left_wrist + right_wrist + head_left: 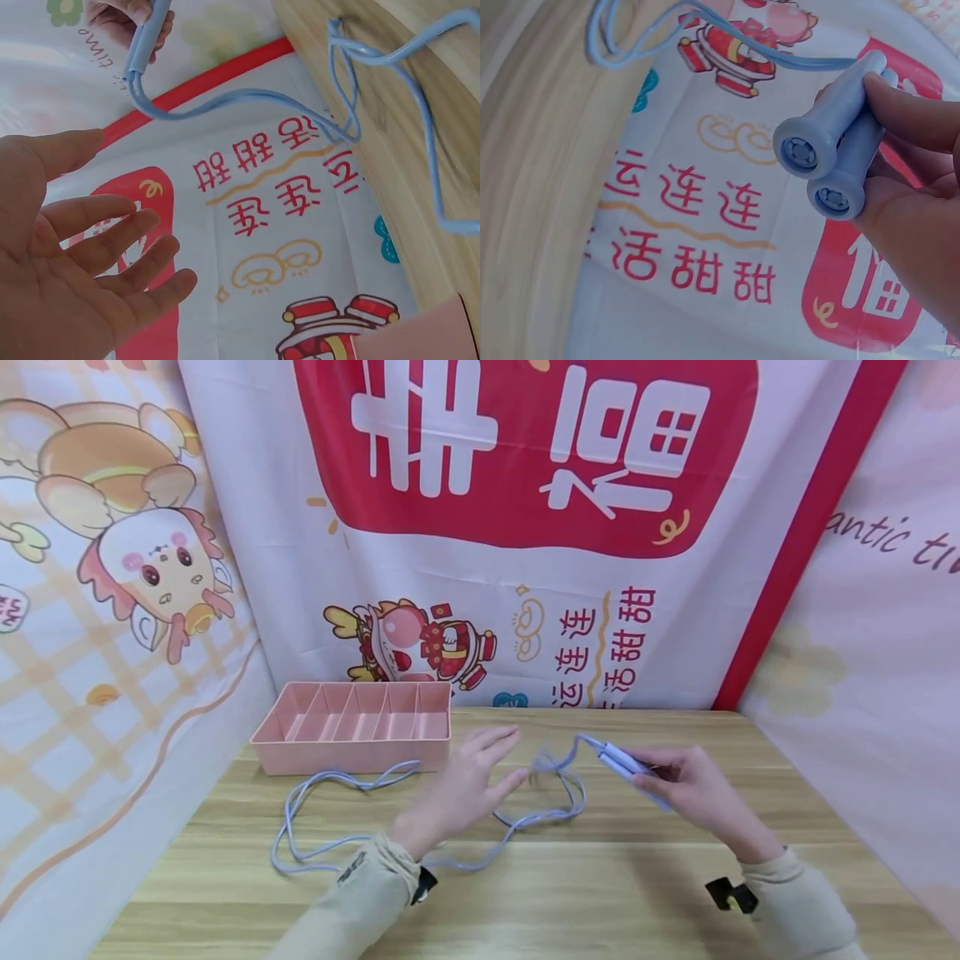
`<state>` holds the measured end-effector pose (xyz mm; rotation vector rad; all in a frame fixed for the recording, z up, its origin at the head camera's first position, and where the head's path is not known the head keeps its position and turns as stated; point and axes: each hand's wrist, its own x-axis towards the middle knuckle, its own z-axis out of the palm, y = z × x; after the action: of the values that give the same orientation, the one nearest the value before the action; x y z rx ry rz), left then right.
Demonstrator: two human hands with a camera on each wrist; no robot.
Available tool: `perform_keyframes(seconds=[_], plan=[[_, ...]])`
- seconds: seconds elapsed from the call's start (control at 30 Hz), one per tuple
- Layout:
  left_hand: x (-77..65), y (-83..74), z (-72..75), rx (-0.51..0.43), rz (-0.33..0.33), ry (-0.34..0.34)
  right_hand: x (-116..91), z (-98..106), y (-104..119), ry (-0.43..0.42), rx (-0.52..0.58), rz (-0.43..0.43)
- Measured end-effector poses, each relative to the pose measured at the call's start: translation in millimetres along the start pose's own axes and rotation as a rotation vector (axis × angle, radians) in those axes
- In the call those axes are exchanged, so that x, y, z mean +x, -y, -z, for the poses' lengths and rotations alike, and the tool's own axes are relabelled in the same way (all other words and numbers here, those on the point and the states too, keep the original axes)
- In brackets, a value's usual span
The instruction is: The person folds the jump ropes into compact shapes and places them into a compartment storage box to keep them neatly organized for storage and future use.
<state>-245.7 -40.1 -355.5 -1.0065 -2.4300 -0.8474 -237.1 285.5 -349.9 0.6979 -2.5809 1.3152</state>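
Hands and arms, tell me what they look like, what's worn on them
Both hands are bare: the left hand and the right hand wear no gloves or rings that show. Each forearm is covered by a beige long sleeve with a ribbed cuff. At each wrist sits a small black device, the right one with a yellow patch.

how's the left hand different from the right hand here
The left hand is open with fingers spread and holds nothing; the right hand grips both skipping rope handles side by side. The left hand hovers beside the loose rope lying on the table, while the right lifts the rope's ends clear of it. Both wear beige sleeves and a wrist camera.
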Motion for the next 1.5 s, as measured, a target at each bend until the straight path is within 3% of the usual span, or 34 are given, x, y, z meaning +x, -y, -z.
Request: perform_keyframes(seconds=[0.27, 0.5, 0.67, 0.83, 0.93, 1.2, 1.33, 1.5], plan=[[11.1, -6.7, -12.1, -0.077, 0.040, 0.039, 6.2, -16.7, 19.1, 0.036, 0.066, 0.156], [23.0, -2.6, -24.5, -0.127, 0.007, 0.017, 11.8, -30.2, 24.5, 0.041, 0.121, 0.238], [25.3, 1.6, -26.4, -0.092, 0.014, -0.004, 12.4, -33.3, 20.0, 0.087, 0.147, 0.215], [24.3, 3.0, -20.4, -0.054, 0.012, -0.023, 12.3, -37.6, 13.9, 0.234, 0.150, 0.157], [24.1, 3.2, -15.5, -0.028, -0.006, -0.037, 12.4, -42.4, 10.4, 0.323, 0.214, 0.120], [27.0, 10.2, -1.6, 0.112, -0.057, -0.106, 13.9, -47.3, 11.5, 0.458, 0.341, 0.029], [28.1, 14.8, 0.8, 0.166, -0.073, -0.099, 14.3, -46.6, 12.8, 0.427, 0.350, 0.030], [29.4, 17.5, -1.0, 0.182, -0.061, -0.088, 13.6, -46.1, 13.4, 0.282, 0.317, 0.091]])
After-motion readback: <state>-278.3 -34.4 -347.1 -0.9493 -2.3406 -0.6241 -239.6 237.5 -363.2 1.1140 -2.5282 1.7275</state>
